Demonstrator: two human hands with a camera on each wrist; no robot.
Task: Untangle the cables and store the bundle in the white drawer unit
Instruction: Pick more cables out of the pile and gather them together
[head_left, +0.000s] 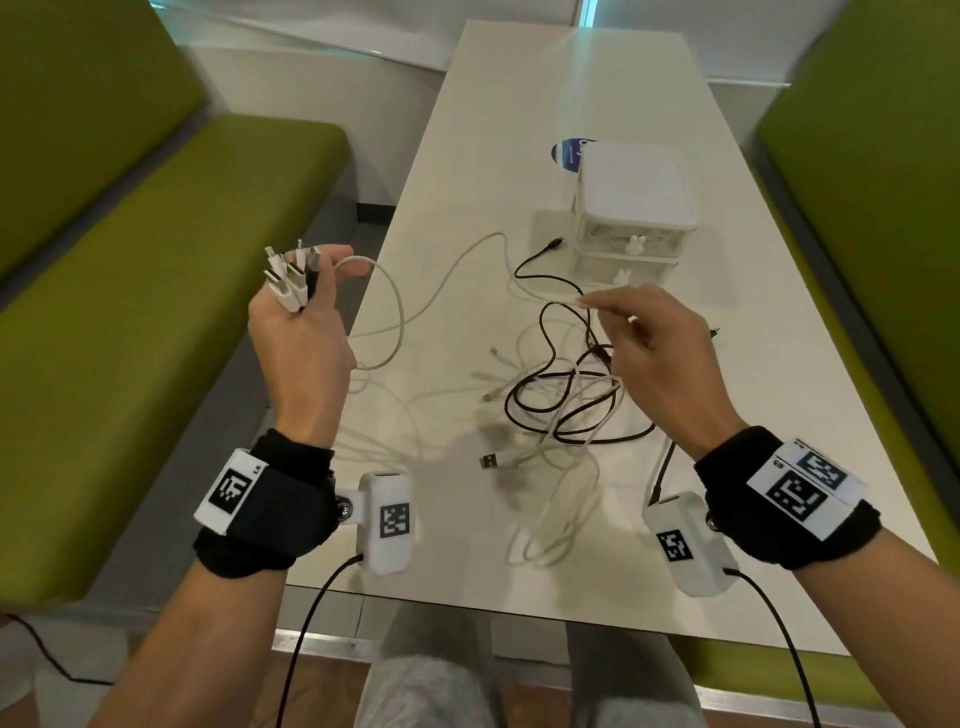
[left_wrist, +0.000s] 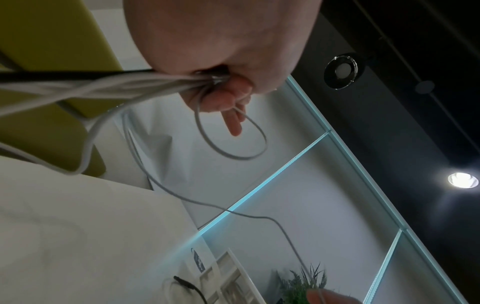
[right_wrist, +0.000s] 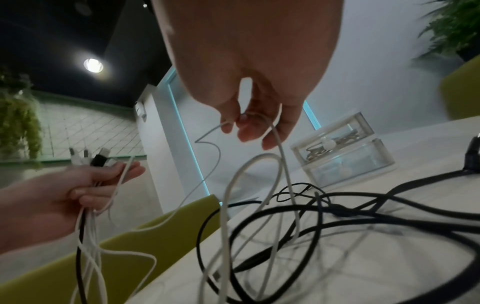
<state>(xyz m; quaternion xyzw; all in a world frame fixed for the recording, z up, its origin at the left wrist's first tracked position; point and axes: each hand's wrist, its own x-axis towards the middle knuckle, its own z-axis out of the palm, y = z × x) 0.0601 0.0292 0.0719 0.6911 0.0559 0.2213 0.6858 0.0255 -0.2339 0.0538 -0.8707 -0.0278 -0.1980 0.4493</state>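
Note:
My left hand (head_left: 301, 312) is raised over the table's left edge and grips a bunch of cable plugs (head_left: 291, 275), white and one black, with their cords hanging below (right_wrist: 85, 226). A thin white cable (head_left: 395, 312) loops from that hand across to my right hand (head_left: 623, 322), which pinches it between thumb and forefinger (right_wrist: 233, 123). Under the right hand lies a tangle of black and white cables (head_left: 561, 400) on the table. The white drawer unit (head_left: 631, 213), two drawers with small rabbit knobs, stands behind, both drawers closed.
The white table (head_left: 467, 156) runs away from me between two green benches (head_left: 130, 312) (head_left: 883, 156). A loose USB plug (head_left: 488, 461) lies near the front. A blue round sticker (head_left: 569, 153) sits behind the drawer unit. A black connector end (head_left: 553, 244) lies left of the unit.

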